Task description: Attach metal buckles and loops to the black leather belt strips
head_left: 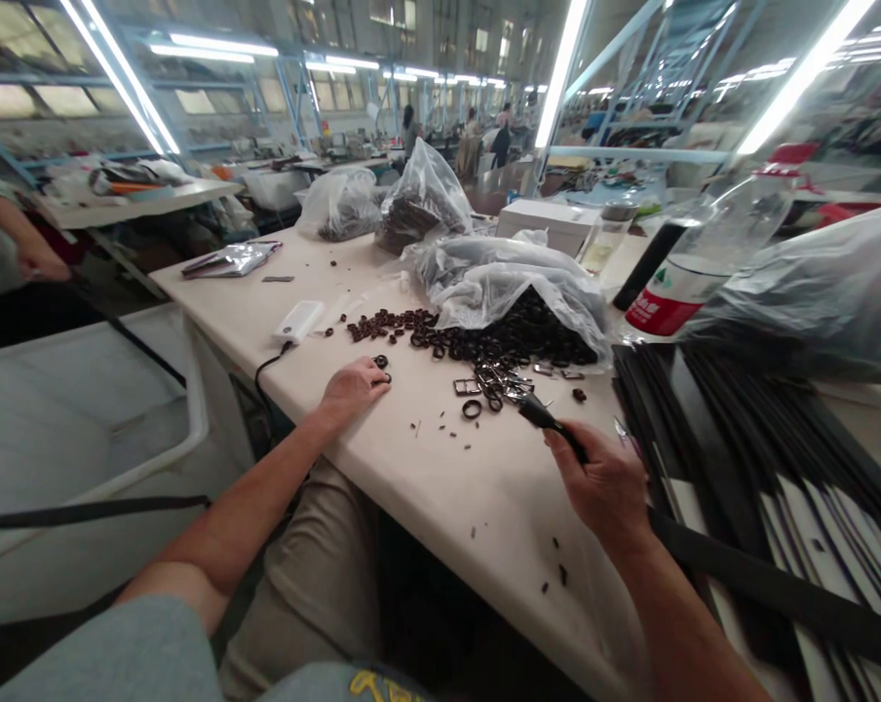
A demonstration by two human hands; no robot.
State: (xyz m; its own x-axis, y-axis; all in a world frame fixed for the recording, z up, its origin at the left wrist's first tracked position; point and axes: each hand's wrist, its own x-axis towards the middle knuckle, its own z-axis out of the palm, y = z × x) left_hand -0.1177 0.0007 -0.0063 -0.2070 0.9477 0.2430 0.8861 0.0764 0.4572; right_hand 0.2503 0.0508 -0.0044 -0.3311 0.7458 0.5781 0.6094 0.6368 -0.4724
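My left hand [354,390] rests near the table's front edge, its fingers closed at a small dark ring [381,362]; the fingertips partly hide what they pinch. My right hand [607,480] is closed around a black strap [537,412], whose end points toward the metal buckles. The strap runs back under my right forearm to the right. Between my hands lie metal buckles [467,387] and a larger dark ring [472,409]. Behind them spreads a pile of dark small loops [440,336], part of it spilling from a clear plastic bag [514,268].
Many black straps [710,429] lie stacked at the right. Beyond them stand a red-labelled plastic bottle [667,292] and a white box [547,222]. A white power bank [298,322] with a cable sits at left, above a white bin [192,409]. Another person's hand [42,255] shows far left.
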